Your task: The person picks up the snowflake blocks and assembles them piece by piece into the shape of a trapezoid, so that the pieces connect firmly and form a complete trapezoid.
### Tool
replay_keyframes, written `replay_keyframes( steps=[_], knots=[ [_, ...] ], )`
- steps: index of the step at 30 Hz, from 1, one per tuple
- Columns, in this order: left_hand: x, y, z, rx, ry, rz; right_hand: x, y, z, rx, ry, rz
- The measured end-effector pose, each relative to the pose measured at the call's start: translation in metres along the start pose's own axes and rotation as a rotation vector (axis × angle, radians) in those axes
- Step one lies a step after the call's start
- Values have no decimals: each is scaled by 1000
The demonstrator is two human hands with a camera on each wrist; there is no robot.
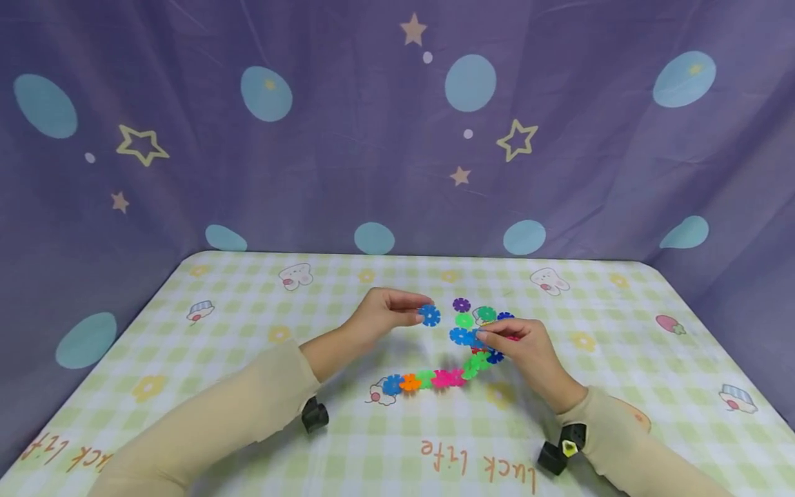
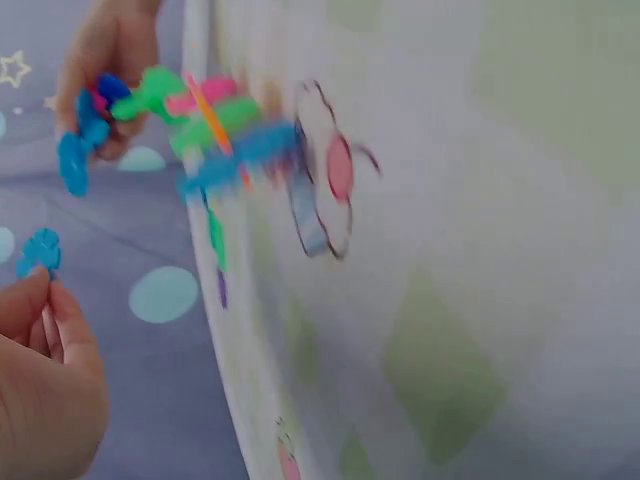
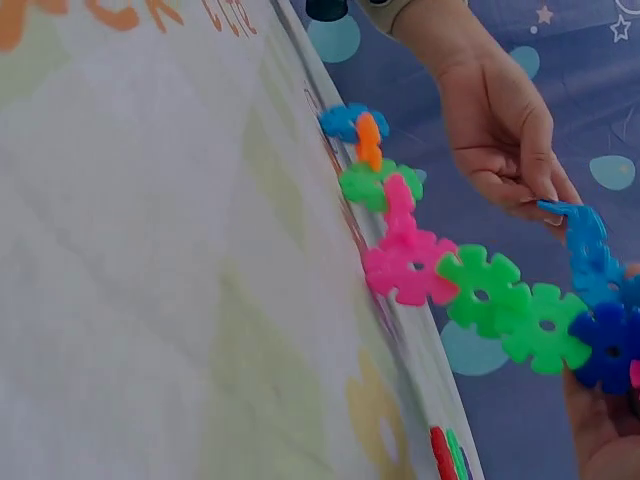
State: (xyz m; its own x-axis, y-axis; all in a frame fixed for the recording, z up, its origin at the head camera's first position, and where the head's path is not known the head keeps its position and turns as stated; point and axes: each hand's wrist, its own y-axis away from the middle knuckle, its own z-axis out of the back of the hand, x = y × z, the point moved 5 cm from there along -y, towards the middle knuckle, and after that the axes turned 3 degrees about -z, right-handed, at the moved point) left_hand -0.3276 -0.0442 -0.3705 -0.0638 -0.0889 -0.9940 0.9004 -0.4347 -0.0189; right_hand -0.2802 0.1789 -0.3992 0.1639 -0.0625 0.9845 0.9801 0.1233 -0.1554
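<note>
Disc pinched in left hand; linked chain pinched in right hand, trailing leftward.

I pinch one notched blue disc in my left hand, while a multicoloured chain of interlocked discs curves leftward from my gripping right hand.

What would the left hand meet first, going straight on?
In the head view, probably the light green notched disc; depth is unclear, and the left hand with its blue disc may pass above it.
</note>
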Motion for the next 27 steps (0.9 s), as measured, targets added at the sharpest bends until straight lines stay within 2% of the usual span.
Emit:
replay_keyframes(
  steps=[4,8,11,27],
  knots=[
    [0,11,-1,-52,31,24,-7,-2,-3,-58,7,10],
    [3,20,-4,-101,60,27,-5,-3,-9,-69,5,15],
    [5,24,-6,-120,82,21,3,0,-13,-78,2,-10],
    [6,25,-13,-180,93,-52,1,0,-13,-84,-1,14]
  ],
)
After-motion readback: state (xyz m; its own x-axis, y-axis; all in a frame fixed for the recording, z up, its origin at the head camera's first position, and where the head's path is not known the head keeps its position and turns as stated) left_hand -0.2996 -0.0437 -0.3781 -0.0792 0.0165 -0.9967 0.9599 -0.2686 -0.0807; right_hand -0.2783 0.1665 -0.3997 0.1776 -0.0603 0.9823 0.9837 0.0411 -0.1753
